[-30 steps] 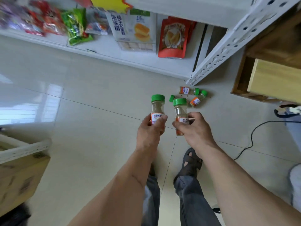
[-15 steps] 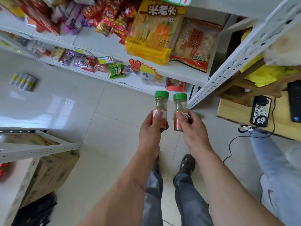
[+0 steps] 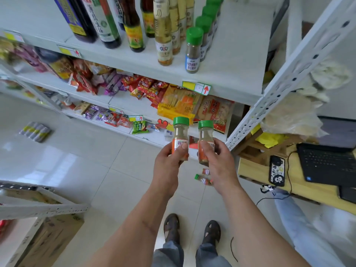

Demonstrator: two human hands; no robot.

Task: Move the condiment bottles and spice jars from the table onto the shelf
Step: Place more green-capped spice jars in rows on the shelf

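Head view: left hand [image 3: 168,164] grips green-capped clear spice jar with orange label [image 3: 180,136], upright, fingers curled round lower half. Right hand [image 3: 219,164] grips second green-capped spice jar [image 3: 205,140], upright, just beside first, apart. Both jars held in air below white metal shelf [image 3: 233,74] carrying dark sauce bottles [image 3: 107,24] and row of green-capped jars [image 3: 193,51]. Two more small jars [image 3: 202,178] lie on tiled floor [image 3: 81,162] under hands.

Laptop [image 3: 327,162] and phone [image 3: 277,170] on a wooden bench [image 3: 250,170].
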